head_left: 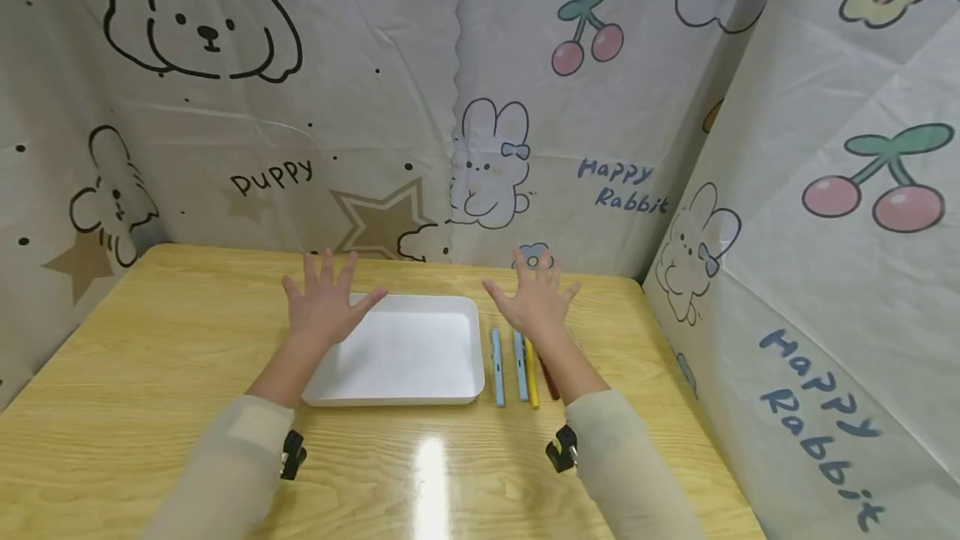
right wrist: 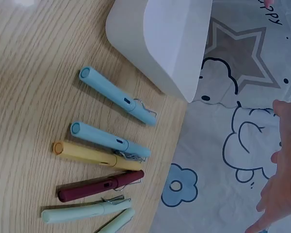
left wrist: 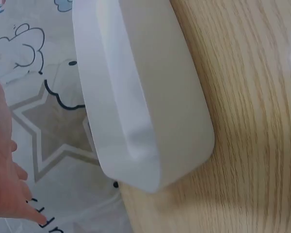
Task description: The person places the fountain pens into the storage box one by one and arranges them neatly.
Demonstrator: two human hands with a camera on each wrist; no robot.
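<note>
A white rectangular tray (head_left: 405,348) lies on the wooden table, its inside bare. My left hand (head_left: 324,307) is raised over the tray's left side, fingers spread, holding nothing. To the right of the tray, my right hand (head_left: 536,302) hovers with spread fingers above a row of capped pens. The right wrist view shows a light blue pen (right wrist: 117,96) nearest the tray, then a second blue pen (right wrist: 109,139), a yellow pen (right wrist: 97,156), a dark red pen (right wrist: 101,186) and a pale green pen (right wrist: 86,210). Another pale green pen (right wrist: 117,222) is cut off by the frame.
A printed cloth (head_left: 390,132) with cartoon rabbits, a puppy and cherries hangs behind the table (head_left: 150,373) and along both sides. Black clip-like devices sit at both wrists, below the sleeves (head_left: 232,457).
</note>
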